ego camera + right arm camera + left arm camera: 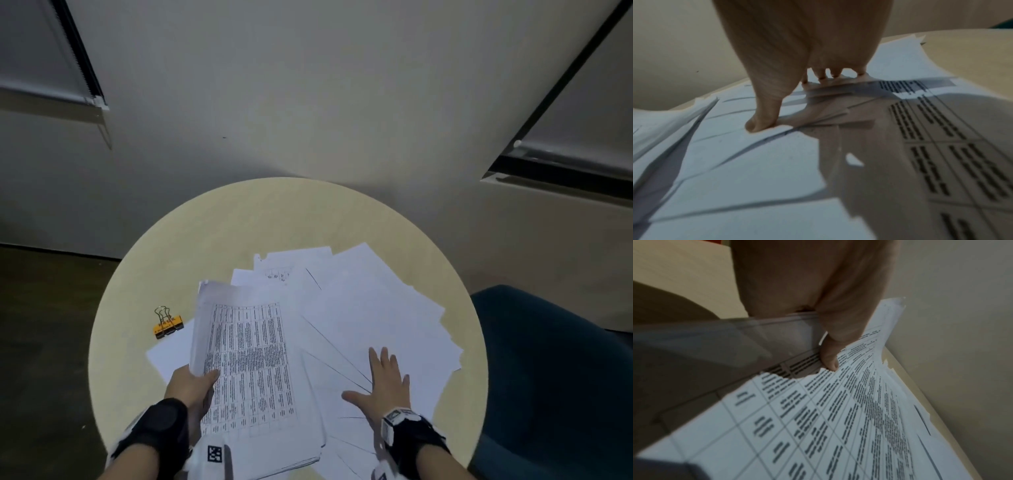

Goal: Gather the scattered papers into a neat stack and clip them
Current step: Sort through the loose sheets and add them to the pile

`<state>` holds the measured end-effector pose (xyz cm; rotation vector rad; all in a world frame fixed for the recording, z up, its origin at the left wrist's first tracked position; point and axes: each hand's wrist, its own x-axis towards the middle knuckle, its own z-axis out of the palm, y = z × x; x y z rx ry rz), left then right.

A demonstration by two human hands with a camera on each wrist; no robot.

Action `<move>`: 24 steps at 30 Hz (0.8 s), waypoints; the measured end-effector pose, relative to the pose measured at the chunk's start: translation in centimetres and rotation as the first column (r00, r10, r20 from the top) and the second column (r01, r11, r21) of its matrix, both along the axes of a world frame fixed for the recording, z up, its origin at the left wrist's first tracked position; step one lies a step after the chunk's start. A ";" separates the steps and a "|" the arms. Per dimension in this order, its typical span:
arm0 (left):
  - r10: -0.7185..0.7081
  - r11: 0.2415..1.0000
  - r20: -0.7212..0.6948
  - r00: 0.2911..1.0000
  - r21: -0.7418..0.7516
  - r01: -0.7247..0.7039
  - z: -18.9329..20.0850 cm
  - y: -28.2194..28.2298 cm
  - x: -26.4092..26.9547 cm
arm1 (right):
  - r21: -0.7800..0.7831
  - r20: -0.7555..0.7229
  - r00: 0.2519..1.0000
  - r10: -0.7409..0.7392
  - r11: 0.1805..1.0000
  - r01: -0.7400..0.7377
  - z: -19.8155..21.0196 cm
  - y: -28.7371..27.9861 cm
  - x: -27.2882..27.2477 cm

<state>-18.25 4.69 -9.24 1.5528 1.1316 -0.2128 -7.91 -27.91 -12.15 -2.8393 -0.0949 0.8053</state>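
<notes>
Left hand (191,382) grip holds a bundle of printed papers (250,370) by its left edge, thumb on top. Right hand (385,385) grip wide — flat, fingers spread on the scattered papers (373,308) right of the bundle. Orange binder clip (168,323) lies on the round table (212,236), beyond and left of the left grip.

Head view looks down from above; both wrist views skim close over the same papers (359,308).

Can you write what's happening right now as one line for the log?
left hand: grips printed stack | right hand: flat on loose sheets | binder clip: untouched on table | stage: gathering
</notes>
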 end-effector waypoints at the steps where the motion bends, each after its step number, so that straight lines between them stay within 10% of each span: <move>1: -0.008 1.000 -0.002 1.000 0.014 0.008 -0.1 0.0 0.0 | -0.008 0.027 1.000 0.010 1.000 -0.010 0.1 0.0 0.0; 13: 0.065 0.995 0.032 0.997 -0.074 -0.063 -0.7 -0.2 -1.0 | -0.055 0.137 0.977 0.165 0.986 -0.159 2.5 1.7 0.2; 24: 0.145 0.980 0.046 0.988 -0.147 -0.137 -2.1 -0.2 -1.3 | 0.239 0.261 0.963 -0.060 0.971 -0.004 9.2 -1.7 3.9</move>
